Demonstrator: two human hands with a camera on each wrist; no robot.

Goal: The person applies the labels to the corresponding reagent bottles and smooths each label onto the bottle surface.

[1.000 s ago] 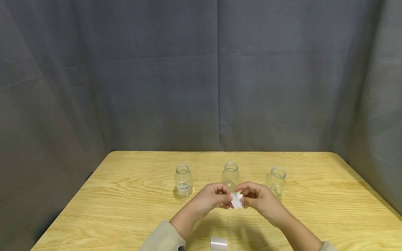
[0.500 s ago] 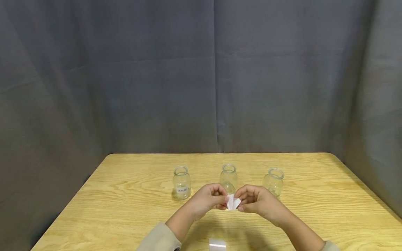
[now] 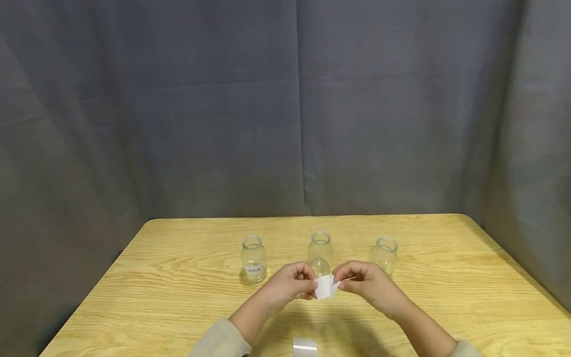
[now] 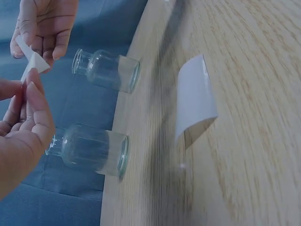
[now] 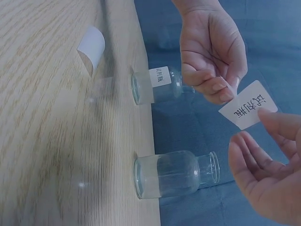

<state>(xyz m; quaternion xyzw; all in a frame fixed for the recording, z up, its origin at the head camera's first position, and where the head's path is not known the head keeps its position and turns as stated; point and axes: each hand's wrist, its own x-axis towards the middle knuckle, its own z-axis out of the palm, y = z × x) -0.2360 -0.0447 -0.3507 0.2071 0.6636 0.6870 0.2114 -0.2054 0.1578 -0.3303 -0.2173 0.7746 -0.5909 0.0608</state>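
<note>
A small white label (image 5: pixel 249 104) with handwritten characters is held between both hands above the table. My left hand (image 3: pixel 292 285) pinches one end of it between thumb and fingers. My right hand (image 3: pixel 368 285) pinches the other side, its thumb lying against the written face in the right wrist view. A fold stands up in the paper in the left wrist view; whether it is backing coming off, I cannot tell. Just beyond the hands stands the middle glass jar (image 3: pixel 320 253), partly hidden by them.
The left glass jar (image 3: pixel 254 260) bears a white label with writing. A right glass jar (image 3: pixel 383 255) stands behind my right hand. Nearer me, a curled white piece of paper (image 4: pixel 195 96) lies on the wooden table (image 3: pixel 134 307). Grey curtains (image 3: pixel 223 124) surround the table.
The bend in the label has shifted towards the right hand, and a wider flat face shows beside the left fingers. The whole view has drifted a little; the jars have stayed put.
</note>
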